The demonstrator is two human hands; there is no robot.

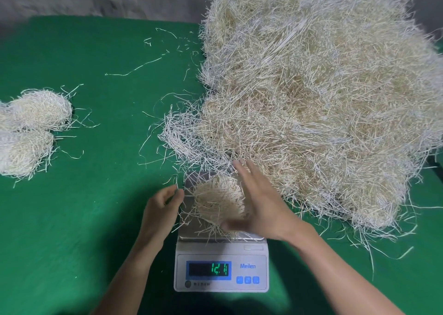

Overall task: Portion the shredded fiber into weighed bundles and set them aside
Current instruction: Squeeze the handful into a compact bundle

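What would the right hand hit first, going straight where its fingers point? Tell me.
Likely the loose fringe of the big fiber heap, just beyond the fingertips of the right hand; depth is unclear.

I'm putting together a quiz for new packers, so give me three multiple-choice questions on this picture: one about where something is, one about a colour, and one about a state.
1. Where do the finished bundles lie?
A. At the left side of the table
B. On the floor
C. In a box

2. What colour is the table cover?
A. Blue
B. Green
C. Grey

3. What state is the scale in?
A. Switched off, pan bare
B. Tipped on its side
C. Display lit, small bundle on its pan

Answers:
1 A, they sit far left, well apart from the big heap.
2 B, the cover shows green all round.
3 C, green digits glow and fibre rests on the pan.
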